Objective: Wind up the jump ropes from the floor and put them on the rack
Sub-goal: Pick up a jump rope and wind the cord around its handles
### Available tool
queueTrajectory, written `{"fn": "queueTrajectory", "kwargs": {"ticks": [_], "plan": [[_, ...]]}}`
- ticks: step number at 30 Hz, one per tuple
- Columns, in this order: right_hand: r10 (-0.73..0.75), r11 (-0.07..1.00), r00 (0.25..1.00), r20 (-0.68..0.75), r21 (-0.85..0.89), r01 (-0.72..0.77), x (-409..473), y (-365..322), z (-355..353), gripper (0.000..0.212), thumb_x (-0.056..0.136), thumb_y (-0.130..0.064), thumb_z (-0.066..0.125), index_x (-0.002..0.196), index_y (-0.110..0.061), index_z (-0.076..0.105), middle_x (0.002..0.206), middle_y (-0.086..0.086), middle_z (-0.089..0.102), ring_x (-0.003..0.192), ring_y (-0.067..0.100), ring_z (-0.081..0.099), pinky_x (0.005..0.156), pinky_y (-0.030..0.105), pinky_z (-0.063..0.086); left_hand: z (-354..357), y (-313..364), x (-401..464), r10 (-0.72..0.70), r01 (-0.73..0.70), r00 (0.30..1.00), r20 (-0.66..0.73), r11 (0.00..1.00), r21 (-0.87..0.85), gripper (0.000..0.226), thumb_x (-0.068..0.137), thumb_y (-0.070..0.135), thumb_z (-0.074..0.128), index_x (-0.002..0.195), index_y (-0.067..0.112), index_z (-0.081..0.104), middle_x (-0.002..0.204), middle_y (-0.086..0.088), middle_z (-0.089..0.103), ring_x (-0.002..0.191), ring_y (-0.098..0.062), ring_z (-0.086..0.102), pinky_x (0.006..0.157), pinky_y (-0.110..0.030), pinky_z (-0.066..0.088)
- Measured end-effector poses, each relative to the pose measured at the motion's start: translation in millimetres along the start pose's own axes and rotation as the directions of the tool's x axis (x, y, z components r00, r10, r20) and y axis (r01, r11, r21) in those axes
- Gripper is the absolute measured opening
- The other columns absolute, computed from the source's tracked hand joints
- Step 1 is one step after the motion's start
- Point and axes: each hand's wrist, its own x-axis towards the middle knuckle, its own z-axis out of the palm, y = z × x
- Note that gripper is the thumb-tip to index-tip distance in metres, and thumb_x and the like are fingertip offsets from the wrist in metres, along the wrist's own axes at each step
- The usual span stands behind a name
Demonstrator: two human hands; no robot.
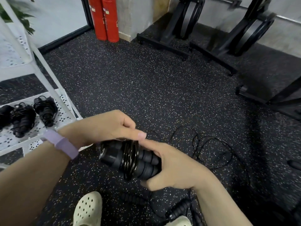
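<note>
Your right hand (175, 165) grips the handle ends of a black rope (130, 158), fingers curled round the two ribbed handles held side by side. Cord is coiled in several turns round the middle of the pair. Your left hand (107, 126) sits over the top of the bundle, fingers curled, thumb laid along the upper edge of the coil; it pinches at the cord there, though the exact contact is partly hidden. A band (62, 144) is on the left wrist.

The bundle is held in the air above the floor (146, 82), just right of the rack's (48, 88) front right corner.

Rack: white, perforated shelves, at the left edge of view. The lower shelf carries wound ropes (32, 115) near its front edge: two plainly seen and a third cut off by the frame. Shelf surface shows open between them and the right corner post.

Floor: one loose rope (211, 147) lies in untidy loops just beyond your right hand, with a handle (294, 164) near the right edge of view. Another handle (178, 209) with cord lies by your feet; shoes (88, 209) at the bottom edge.

Open floor stretches ahead from your hands to two red cylinders (104, 18) at the far wall. Black plate stands (211, 30) fill the far right; their base bars reach out onto the floor.
</note>
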Motion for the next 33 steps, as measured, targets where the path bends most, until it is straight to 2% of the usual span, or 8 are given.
{"fn": "queueTrajectory", "kwargs": {"ticks": [3,5,8,12,16,19,26,33], "plan": [[-0.077,0.969,0.997,-0.032,0.233,0.082,-2.9,0.4,0.1,0.076,0.078,0.021,0.072,0.139,-0.021,0.057,0.112,0.003,0.071,0.096,0.012,0.068,0.085,0.028,0.055,4.3,1.0,5.5,-0.002,0.037,0.997,0.079,0.897,-0.44,0.052,0.098,0.042,0.057,0.054,0.014,0.053,0.053,0.002,0.049,0.047,-0.011,0.045,0.056,-0.019,0.044],[-0.095,0.93,0.994,-0.06,0.351,0.11,-3.9,3.9,-2.5,0.07,0.08,0.02,0.068,0.14,-0.013,0.053,0.1,-0.001,0.07,0.077,0.011,0.066,0.069,0.026,0.055,5.4,-6.1,13.8,-0.033,0.072,0.996,0.078,0.813,-0.578,0.05,0.099,0.044,0.057,0.069,0.005,0.064,0.071,-0.012,0.057,0.065,-0.02,0.053,0.079,-0.03,0.043],[-0.086,0.883,0.99,-0.116,0.451,0.129,-3.4,11.7,-7.1,0.078,0.079,0.011,0.066,0.148,-0.016,0.04,0.083,-0.01,0.068,0.054,0.01,0.055,0.057,0.028,0.049,14.5,-6.6,19.4,-0.063,0.056,0.998,0.007,0.818,-0.572,0.05,0.102,0.041,0.055,0.1,-0.008,0.061,0.093,-0.034,0.049,0.082,-0.03,0.034,0.075,-0.047,0.028],[-0.128,0.826,0.985,-0.115,0.537,0.17,2.0,19.3,-7.9,0.102,0.079,0.004,0.071,0.161,-0.035,0.024,0.08,0.01,0.059,0.051,0.013,0.053,0.054,0.027,0.048,20.9,1.9,25.2,-0.18,0.06,0.97,-0.165,0.83,-0.555,0.038,0.108,0.017,0.04,0.072,0.013,0.052,0.061,-0.006,0.031,0.049,-0.014,0.027,0.05,-0.026,0.021],[-0.211,0.698,0.954,-0.212,0.65,0.299,7.4,20.6,-9.2,0.067,0.079,-0.006,0.071,0.136,-0.038,0.056,0.081,0.006,0.055,0.05,0.011,0.05,0.052,0.022,0.046,31.1,11.9,25.4,-0.233,0.166,0.964,-0.128,0.904,-0.394,0.054,0.108,0.045,0.038,0.059,0.023,0.038,0.051,0.005,0.026,0.045,-0.013,0.018,0.052,-0.033,0.01],[-0.181,0.644,0.941,-0.286,0.689,0.333,9.1,21.5,-12.2,0.061,0.078,-0.011,0.073,0.133,-0.032,0.058,0.082,0.006,0.054,0.048,0.012,0.048,0.05,0.022,0.045,31.5,12.4,25.4,-0.234,0.144,0.959,-0.16,0.889,-0.434,0.056,0.105,0.056,0.041,0.058,0.025,0.036,0.052,0.006,0.024,0.045,-0.012,0.016,0.046,-0.028,0.01],[-0.02,0.762,0.935,-0.355,0.6,0.244,9.4,20.4,-7.9,0.083,0.071,-0.005,0.079,0.147,-0.028,0.053,0.091,-0.001,0.064,0.057,0.014,0.052,0.051,0.026,0.047,41.0,14.8,20.2,-0.232,0.103,0.942,-0.242,0.887,-0.45,0.031,0.112,0.03,0.036,0.104,0.013,0.061,0.053,0.006,0.031,0.043,-0.009,0.022,0.038,-0.023,0.015],[-0.004,0.927,0.913,-0.408,0.341,0.156,9.6,13.9,-9.7,0.083,0.078,0.011,0.075,0.143,-0.037,0.054,0.094,-0.001,0.068,0.071,0.015,0.055,0.06,0.033,0.049,38.3,11.0,16.6,-0.277,0.162,0.935,-0.22,0.888,-0.43,0.029,0.11,0.029,0.039,0.102,0.016,0.063,0.055,0.007,0.037,0.043,-0.007,0.025,0.04,-0.022,0.018]]}}
